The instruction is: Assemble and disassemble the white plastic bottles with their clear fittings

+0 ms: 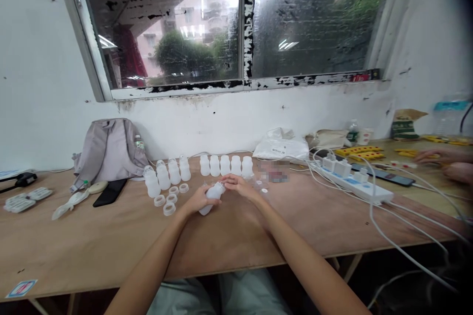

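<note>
My left hand [200, 200] is wrapped round a translucent white bottle [211, 198], which tilts with its top toward the right. The fingers of my right hand [236, 185] are bent together at the bottle's top; what they pinch there is too small to make out. Left of my hands, several bottles with clear tops [174, 172] stand in a slanted row, and several loose white rings [170, 198] lie in front of them. Behind my hands is a row of bottles without tops [225, 165]. Small clear parts [263, 188] lie right of my right hand.
A grey backpack [109, 152], a black phone [110, 193] and a white plastic bag [281, 145] are on the table [111, 246]. At right, a power strip [354, 182] trails white cables past the front edge. Another person's hands [451, 162] are at the far right.
</note>
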### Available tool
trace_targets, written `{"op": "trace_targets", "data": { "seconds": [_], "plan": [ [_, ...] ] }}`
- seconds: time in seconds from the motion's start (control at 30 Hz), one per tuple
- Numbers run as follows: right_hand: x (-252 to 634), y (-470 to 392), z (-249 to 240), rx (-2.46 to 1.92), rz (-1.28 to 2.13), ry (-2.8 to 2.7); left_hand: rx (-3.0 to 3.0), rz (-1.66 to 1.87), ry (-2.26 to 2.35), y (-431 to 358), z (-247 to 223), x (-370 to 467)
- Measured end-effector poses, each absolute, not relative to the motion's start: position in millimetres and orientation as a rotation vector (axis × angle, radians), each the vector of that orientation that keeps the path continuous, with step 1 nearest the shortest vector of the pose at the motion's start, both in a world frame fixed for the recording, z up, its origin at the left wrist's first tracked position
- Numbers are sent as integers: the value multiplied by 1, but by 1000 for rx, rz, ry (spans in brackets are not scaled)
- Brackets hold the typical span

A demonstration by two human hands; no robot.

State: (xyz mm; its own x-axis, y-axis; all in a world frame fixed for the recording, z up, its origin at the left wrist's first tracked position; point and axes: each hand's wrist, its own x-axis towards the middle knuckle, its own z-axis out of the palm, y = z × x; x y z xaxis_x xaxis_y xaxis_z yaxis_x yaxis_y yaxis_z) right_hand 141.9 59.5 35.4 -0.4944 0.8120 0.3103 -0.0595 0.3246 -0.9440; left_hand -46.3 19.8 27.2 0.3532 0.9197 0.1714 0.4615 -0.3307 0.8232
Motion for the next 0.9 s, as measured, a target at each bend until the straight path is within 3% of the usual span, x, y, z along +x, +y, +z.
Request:
{"op": "trace_targets", "data": {
  "seconds": [0.13,0.37,0.67,0.9],
  "plan": [
    [143,63,35,-746,1223,-1727,1909,844,1202,18,29,-45],
    [142,61,31,-909,790,-1911,2009,808,1149,13,34,-46],
    [141,63,29,-912,731,-1938,2082,832,1261,18,27,-48],
    [137,51,36,-728,1223,-1870,1828,759,1203,17,30,-50]
  ]
}}
